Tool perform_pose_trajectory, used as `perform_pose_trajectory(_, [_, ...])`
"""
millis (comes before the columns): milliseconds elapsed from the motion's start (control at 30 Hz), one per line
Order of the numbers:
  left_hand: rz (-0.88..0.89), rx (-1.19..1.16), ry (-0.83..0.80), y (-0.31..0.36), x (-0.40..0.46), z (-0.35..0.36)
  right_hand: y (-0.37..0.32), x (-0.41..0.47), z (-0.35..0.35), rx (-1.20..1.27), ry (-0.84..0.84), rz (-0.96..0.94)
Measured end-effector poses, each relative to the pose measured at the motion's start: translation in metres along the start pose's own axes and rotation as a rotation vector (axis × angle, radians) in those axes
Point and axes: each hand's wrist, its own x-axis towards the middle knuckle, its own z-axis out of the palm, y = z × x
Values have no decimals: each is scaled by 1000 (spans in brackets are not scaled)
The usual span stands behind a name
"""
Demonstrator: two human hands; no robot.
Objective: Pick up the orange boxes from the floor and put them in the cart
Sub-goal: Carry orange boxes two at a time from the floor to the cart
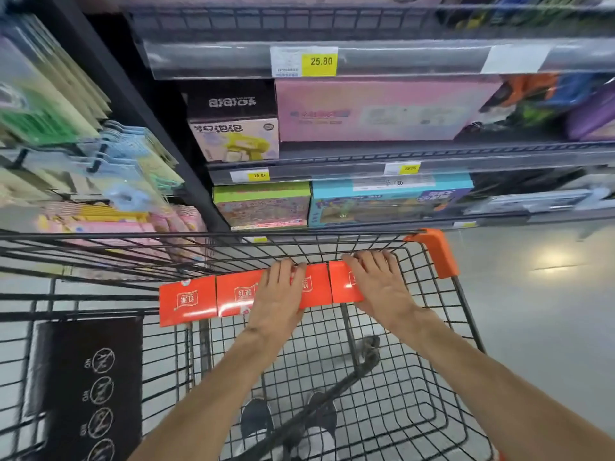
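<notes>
- Your left hand (278, 294) and right hand (377, 284) lie flat, fingers straight, on the orange boxes (248, 294), not gripping.
- Toward 12 o'clock is the cart (432, 249) wall; the unsupported 9 o'clock box could tip and fall.

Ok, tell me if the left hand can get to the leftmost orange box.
Probably yes. The left hand rests on the row of boxes, and the leftmost orange box lies uncovered beside it, with nothing between them.

Hands (327, 287) on orange boxes (244, 294) – in cart (442, 251);
</notes>
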Motion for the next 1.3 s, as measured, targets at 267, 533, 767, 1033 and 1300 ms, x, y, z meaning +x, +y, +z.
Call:
perform_pose_trajectory(267, [-23, 7, 28, -2, -6, 5, -3, 5, 14, -35, -41, 15])
perform_pose_trajectory(533, [37, 16, 4, -6, -14, -7, -4, -19, -2, -9, -29, -43])
perform_pose_trajectory(767, [236, 17, 38, 10, -28, -69, 15, -63, -59, 28, -105, -33])
perform_pose_trajectory(1033, [573, 40, 129, 89, -26, -245, 72, -179, -213, 105, -35, 104])
perform_pose_trajectory(1300, [898, 14, 225, 255, -28, -404, 160, -375, -357, 114, 210, 396])
